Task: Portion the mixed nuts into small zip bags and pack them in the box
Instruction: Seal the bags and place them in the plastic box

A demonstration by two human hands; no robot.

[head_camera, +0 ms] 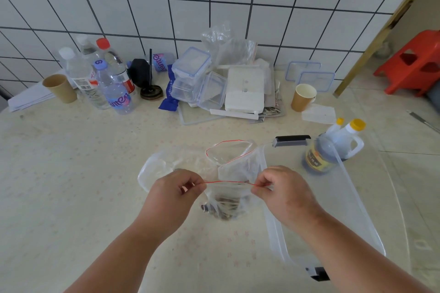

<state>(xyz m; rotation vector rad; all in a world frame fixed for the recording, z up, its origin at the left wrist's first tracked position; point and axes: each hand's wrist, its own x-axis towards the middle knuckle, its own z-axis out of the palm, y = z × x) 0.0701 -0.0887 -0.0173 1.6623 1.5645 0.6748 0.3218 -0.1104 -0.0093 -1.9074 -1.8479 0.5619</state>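
fingertips of the left hand and the right hand each pinch one end of the red zip strip on a small bag, which hangs in the air between them over the table, its mouth drawn flat with nuts sagging at the bottom. the film looks thin, limp and a bit slick, the load light, so the stiffer zip edge is likely the best place to hold. both forearms reach in from below, wrists level. a second bag stands open just behind, and the clear box lies just to the right.
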